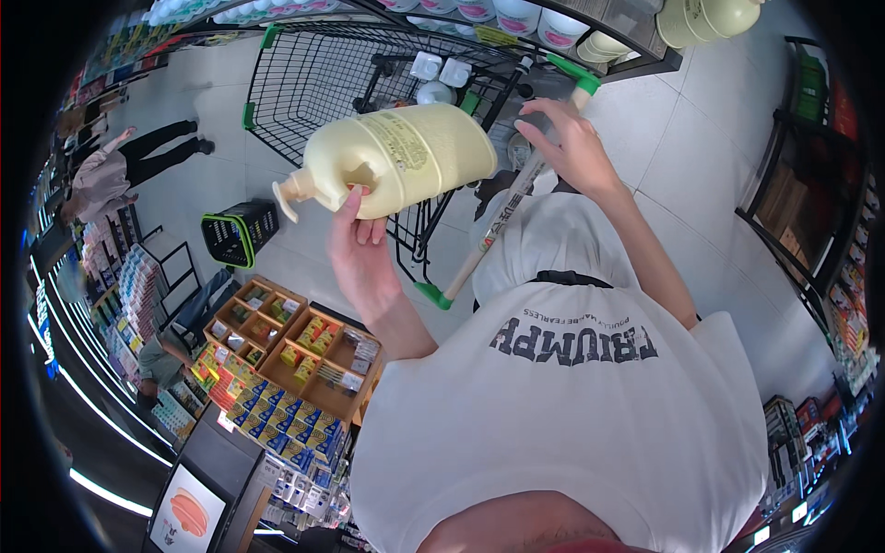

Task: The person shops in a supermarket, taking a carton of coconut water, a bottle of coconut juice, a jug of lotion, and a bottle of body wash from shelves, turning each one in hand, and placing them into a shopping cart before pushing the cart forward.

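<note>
A large pale-yellow pump bottle (433,147) lies tilted on its side in the air in front of me, its pump nozzle pointing left. My left hand (361,258) is closed around the bottle's handle, with fingertips showing at the handle hole. To the right, my right hand (573,143) is open, thumb and fingers apart, beside the push bar (502,221) of a shopping cart; whether it touches the bar I cannot tell. Behind the bottle stands the black wire cart (309,83) with green corners. White items (441,78) show in or behind it, partly hidden by the bottle.
Shelves with white and pink containers (516,17) run along the top; another yellow bottle (705,20) stands at their right end. A black and green basket (240,233) is on the floor at left, near wooden display bins (300,346). People (101,175) are farther left; a dark rack (784,175) is at right.
</note>
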Demonstrator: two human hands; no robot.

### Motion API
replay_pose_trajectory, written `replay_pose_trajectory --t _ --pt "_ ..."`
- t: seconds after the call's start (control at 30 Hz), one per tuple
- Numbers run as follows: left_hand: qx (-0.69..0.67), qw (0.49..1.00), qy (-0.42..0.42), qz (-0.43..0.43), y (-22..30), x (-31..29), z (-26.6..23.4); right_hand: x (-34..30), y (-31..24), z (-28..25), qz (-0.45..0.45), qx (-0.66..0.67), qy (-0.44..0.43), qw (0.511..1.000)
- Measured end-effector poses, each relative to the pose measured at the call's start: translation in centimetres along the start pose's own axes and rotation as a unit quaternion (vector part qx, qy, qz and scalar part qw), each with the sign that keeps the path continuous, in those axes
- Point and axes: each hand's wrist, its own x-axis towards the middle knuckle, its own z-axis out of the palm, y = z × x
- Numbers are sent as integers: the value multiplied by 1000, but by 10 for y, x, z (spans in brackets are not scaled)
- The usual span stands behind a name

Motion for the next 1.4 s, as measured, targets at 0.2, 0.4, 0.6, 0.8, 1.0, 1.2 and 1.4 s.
replay_pose_trajectory --t 0.2,0.4,0.6,0.8,1.0,1.2,1.4 --pt "73 995 37 64 3 44 -16 6 68 67 -166 -264 80 947" --pt "154 975 124 99 -37 132 -59 1 70 78 -166 -342 75 922" --pt "135 967 217 0 -151 287 -108 2 72 74 -183 -375 48 908" --pt "63 952 282 -100 -237 370 -167 7 61 78 -190 -383 16 904" --pt "36 947 288 -137 -276 368 -152 4 62 68 -150 -386 -12 910" --pt "-7 954 270 -131 -317 370 -203 4 52 71 -169 -390 -3 905" --pt "79 932 299 -186 -353 346 -177 4 64 67 -169 -396 -9 903"
